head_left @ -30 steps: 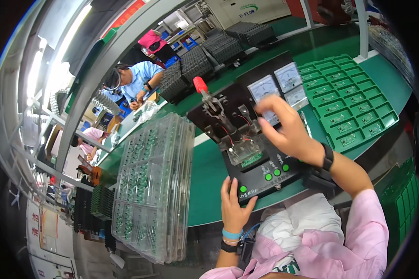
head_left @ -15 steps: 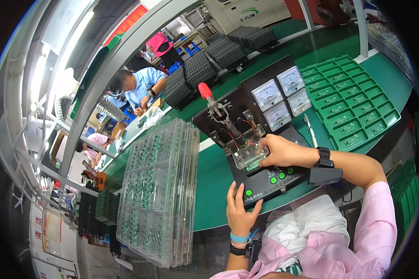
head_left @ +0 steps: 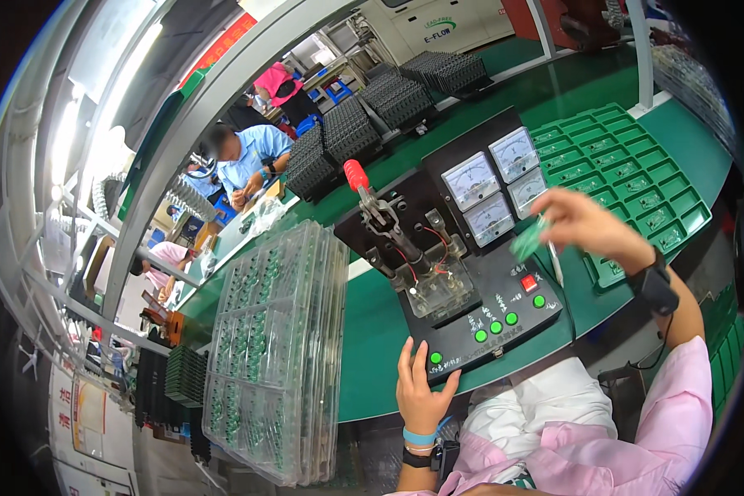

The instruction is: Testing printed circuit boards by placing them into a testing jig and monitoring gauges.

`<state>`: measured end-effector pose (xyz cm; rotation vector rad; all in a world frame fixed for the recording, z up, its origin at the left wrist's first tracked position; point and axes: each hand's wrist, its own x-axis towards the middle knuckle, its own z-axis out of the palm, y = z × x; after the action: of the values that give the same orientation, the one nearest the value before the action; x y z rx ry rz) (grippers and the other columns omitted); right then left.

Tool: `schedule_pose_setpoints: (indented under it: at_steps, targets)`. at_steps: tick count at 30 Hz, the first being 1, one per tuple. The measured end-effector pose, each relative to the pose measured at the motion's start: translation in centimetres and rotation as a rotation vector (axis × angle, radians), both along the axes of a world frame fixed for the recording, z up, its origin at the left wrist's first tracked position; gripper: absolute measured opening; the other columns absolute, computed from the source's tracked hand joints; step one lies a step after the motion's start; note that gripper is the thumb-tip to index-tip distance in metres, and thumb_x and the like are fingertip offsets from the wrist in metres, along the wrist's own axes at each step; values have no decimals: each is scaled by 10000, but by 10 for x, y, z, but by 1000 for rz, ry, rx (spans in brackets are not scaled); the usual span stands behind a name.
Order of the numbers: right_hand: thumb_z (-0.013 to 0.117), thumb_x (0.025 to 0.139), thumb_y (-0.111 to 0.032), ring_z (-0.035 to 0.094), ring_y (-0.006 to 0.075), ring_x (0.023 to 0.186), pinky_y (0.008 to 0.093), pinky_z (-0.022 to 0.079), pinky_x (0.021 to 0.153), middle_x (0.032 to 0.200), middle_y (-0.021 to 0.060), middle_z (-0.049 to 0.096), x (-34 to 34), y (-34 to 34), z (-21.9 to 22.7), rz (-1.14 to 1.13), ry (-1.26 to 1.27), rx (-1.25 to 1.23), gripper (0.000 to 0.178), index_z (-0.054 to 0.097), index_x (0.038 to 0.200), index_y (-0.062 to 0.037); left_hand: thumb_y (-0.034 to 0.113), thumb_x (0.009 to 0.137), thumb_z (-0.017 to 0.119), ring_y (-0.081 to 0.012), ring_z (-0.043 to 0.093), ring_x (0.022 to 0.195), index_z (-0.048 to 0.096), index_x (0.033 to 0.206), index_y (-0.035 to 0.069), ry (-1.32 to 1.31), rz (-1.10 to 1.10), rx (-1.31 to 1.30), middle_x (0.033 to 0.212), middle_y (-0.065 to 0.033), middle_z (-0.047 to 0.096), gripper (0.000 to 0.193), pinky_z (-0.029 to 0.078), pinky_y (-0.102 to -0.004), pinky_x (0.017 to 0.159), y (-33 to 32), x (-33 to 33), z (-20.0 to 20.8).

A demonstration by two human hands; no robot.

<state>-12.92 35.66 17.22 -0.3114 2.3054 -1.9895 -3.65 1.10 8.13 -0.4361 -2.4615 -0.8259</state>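
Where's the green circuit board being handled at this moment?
In the head view, right of centre, the green circuit board is in the right hand, appearing just below the white-faced meters and above the red switch.

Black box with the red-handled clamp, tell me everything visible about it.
The black box has a low base and raised back panels. One panel carries a metal clamp with its red handle pointing up, over a clear, plastic-looking block with red wires; the other carries four dial meters. Five green buttons and a red switch sit on the base. It stands on the green table, the left hand seemingly touching its near left corner.
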Motion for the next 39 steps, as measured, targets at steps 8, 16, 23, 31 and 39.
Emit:
schedule_pose_setpoints:
  at_steps: [8, 16, 23, 31, 39]
  targets:
    - [696, 849, -153, 566, 108, 666, 267, 450, 588, 781, 31, 613, -113, 176, -61, -982, 225, -29, 293, 570, 1092, -51, 153, 665, 759, -422, 519, 1192, 524, 1297, 17, 1, 24, 4, 1368, -222, 474, 688, 462, -458, 970, 2, 0, -4]
    - [722, 802, -188, 668, 242, 784, 358, 519, 732, 828, 119, 689, -156, 234, -122, -1142, 271, 433, 299, 674, 1061, -47, 182, 642, 756, -434, 520, 1184, 532, 1291, 20, 17, 47, -15, 1353, -237, 482, 706, 465, -479, 957, 4, -1, -4]
    - [660, 869, -222, 586, 246, 1116, 467, 439, 924, 1257, 46, 627, -165, 208, -125, -1234, 301, 899, 382, 625, 1235, -115, 191, 631, 762, -419, 537, 1168, 540, 1289, 24, 13, 81, -44, 1355, -234, 485, 714, 481, -467, 935, 4, 1, -3]
    - [608, 833, -153, 581, 296, 1045, 506, 435, 842, 1081, 77, 637, -153, 206, -114, -1010, 574, 955, 166, 613, 983, -83, 209, 640, 787, -410, 548, 1158, 539, 1296, 25, -7, 58, -45, 1357, -230, 486, 725, 485, -456, 938, 1, 0, -3]
    - [507, 954, -299, 617, 344, 879, 411, 465, 761, 943, 131, 648, -177, 255, -154, -1091, 335, 779, 229, 574, 1003, -86, 383, 706, 779, -363, 577, 1109, 551, 1302, 37, 30, -2, -75, 1373, -209, 480, 726, 477, -452, 925, -13, 8, 25]
